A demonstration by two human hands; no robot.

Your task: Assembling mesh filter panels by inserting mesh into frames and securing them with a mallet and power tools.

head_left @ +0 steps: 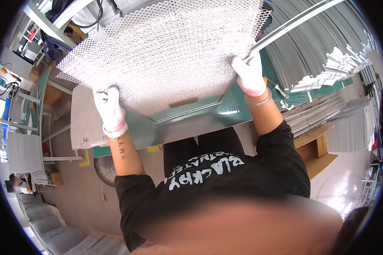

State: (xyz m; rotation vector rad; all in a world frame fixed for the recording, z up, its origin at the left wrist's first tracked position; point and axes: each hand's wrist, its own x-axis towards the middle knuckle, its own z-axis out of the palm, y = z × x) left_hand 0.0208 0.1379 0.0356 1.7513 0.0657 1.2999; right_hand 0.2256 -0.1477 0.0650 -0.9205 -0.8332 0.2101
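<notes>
A wide sheet of silvery expanded metal mesh (166,51) is raised above the work table (178,131). On its near left edge, my gloved left hand (108,108) is closed, thumb on top. My gloved right hand (249,74) grips the near right corner. A long pale strip (298,25) runs from beside the right hand toward the upper right; whether that hand also holds it, I cannot tell. Below the mesh, a thin rectangular frame (191,111) lies on the table, partly hidden by the sheet.
Long grey-white strips (310,46) are stacked on the right of the table, with a screwdriver-like tool (281,91) beside them. More bundled strips (319,112) and an open cardboard box (315,148) are lower right. A round fan (105,170) stands under the table's left side.
</notes>
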